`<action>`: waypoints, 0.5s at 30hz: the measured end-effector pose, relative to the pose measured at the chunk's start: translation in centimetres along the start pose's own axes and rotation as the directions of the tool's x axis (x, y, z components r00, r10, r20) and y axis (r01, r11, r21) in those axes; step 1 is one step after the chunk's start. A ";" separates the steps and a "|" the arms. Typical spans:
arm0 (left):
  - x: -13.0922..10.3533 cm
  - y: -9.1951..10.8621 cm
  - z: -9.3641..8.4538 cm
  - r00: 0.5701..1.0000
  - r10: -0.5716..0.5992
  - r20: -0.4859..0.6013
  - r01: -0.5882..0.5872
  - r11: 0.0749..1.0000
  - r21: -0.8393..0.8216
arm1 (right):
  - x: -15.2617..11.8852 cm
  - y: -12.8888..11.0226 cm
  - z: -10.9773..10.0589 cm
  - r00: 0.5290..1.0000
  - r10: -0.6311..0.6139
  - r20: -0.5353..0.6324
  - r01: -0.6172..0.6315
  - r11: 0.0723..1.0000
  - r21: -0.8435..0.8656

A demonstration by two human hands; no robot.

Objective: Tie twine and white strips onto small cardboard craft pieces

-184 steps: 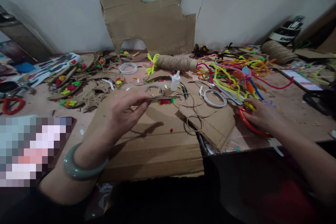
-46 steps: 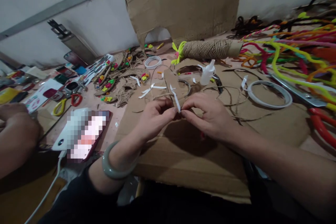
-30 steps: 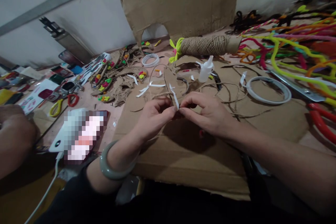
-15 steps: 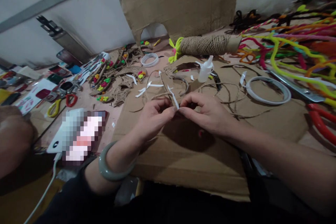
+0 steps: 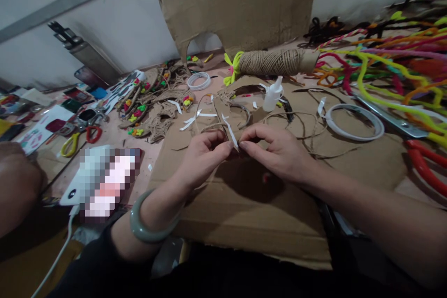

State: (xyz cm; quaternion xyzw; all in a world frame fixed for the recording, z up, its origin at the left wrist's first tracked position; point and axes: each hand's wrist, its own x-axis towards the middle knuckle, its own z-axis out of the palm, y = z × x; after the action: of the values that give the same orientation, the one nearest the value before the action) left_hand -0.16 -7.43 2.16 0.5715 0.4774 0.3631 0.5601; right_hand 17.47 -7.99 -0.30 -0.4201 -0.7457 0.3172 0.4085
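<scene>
- A narrow white strip, seemingly tape backing, is pinched between the left hand and the right hand, whose fingertips meet just above the cardboard sheet lying on the tabletop.
- The fingers of both hands are clenched in a fine pinch around the lower end of the strip; whatever else is held beneath the fingertips is hidden, though jute twine is seen trailing away from the left hand.
- The step in hand is judged to be the peeling or parting of this strip from a small piece. It is best done with the base held steady by the left fingers while the free end is drawn away slowly by the right, at a shallow angle, so that tearing is avoided.
- The pinch should be kept close to the point of separation; a grip further up would let the thin strip bend and slip.
- The work is well kept over the cardboard sheet, apart from the loose twine loops, the glue bottle and the white tape ring, so nothing sticky is snagged.
- 1 other person's arm lies at the left edge, well apart from the work.
</scene>
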 end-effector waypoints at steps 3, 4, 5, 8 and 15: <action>0.0 0.0 0.0 1.000 0.008 0.007 -0.008 1.000 -0.002 | 0.0 -0.2 -0.2 0.998 -0.070 0.004 0.070 0.997 -0.037; 0.0 -0.1 0.0 1.000 0.014 0.012 -0.014 1.000 -0.005 | 0.0 -0.3 -0.3 0.996 -0.090 0.011 0.090 0.995 -0.053; 0.0 -0.1 0.0 1.000 0.020 0.018 -0.020 1.000 -0.004 | 0.0 -0.4 -0.4 0.994 -0.105 0.017 0.106 0.992 -0.069; 0.1 -0.2 0.0 0.999 0.034 0.035 -0.035 0.999 0.020 | 0.0 -0.5 -0.5 0.994 -0.107 0.032 0.110 0.988 -0.104; -0.1 -0.3 0.0 0.996 0.086 0.040 -0.090 0.989 0.118 | -0.1 -1.1 -0.6 0.998 -0.037 0.054 0.044 0.989 -0.139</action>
State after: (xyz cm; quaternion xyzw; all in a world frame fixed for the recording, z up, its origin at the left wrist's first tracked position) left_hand -0.24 -7.52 1.86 0.6305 0.4629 0.3483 0.5166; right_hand 17.63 -8.46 0.83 -0.4243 -0.7847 0.2663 0.3651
